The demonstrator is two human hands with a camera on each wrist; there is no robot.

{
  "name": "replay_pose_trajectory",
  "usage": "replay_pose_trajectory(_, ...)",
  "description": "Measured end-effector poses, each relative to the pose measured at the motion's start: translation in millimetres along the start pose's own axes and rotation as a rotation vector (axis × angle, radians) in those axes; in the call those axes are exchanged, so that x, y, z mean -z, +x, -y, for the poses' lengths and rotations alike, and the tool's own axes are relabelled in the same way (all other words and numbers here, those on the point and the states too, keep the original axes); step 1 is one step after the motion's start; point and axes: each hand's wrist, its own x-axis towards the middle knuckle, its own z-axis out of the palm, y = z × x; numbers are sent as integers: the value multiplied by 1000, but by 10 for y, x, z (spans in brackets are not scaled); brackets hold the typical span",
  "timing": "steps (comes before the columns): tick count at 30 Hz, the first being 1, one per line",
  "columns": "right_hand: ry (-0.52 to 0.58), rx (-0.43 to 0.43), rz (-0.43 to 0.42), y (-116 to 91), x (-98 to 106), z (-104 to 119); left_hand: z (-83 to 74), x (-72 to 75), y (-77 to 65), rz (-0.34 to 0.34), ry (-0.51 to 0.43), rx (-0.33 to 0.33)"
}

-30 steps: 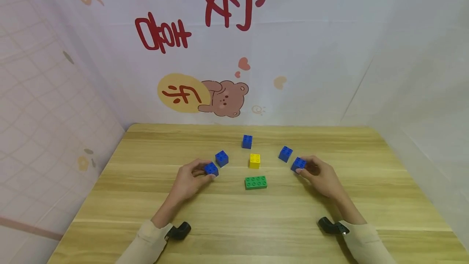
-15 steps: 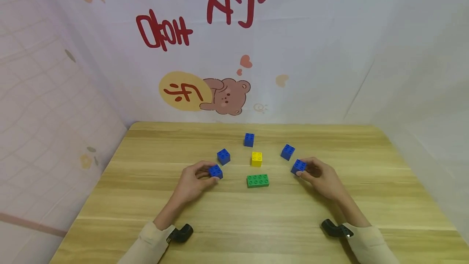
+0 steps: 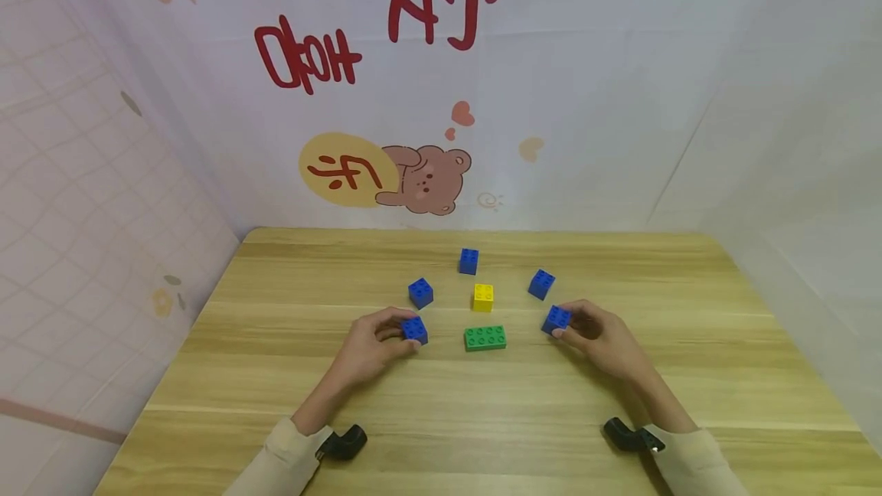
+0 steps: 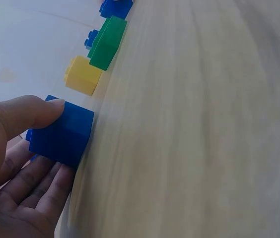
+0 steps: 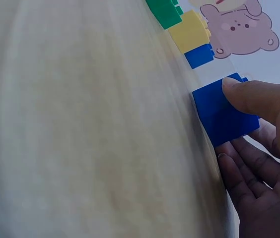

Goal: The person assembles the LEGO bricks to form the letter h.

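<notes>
My left hand [image 3: 375, 344] pinches a blue toy brick [image 3: 415, 330] between thumb and fingers, left of the flat green brick [image 3: 485, 338]. In the left wrist view the thumb lies across the near face of that blue brick [image 4: 63, 131], low at the tabletop. On the other side, my right hand [image 3: 601, 337] grips a second blue brick [image 3: 556, 319] by its right side. The right wrist view shows this brick [image 5: 225, 110] with the thumb on its face and the fingers under and behind it. Behind the green brick stands a yellow brick [image 3: 483, 298].
Three more blue bricks stand farther back: one at left [image 3: 421, 292], one at the back middle [image 3: 468, 261] and one at right [image 3: 542, 284]. The wooden table [image 3: 482, 419] ends at a printed cloth wall [image 3: 586, 98]. Black wrist mounts [image 3: 344, 442] jut inward from the sleeves.
The left hand has drawn its blue brick to the right and slightly nearer. The right hand has shifted its brick a little to the left. The other bricks keep their places on the table.
</notes>
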Motion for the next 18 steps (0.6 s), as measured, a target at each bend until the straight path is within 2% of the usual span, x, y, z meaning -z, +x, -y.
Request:
replay_pose_trajectory(9, -16, 20, 16, -56, -67, 31, -18, -87, -30, 49, -29, -10)
replay_pose_trajectory(18, 55, 45, 54, -100, -110, 102, -44, -157, -49, 94, -22, -24)
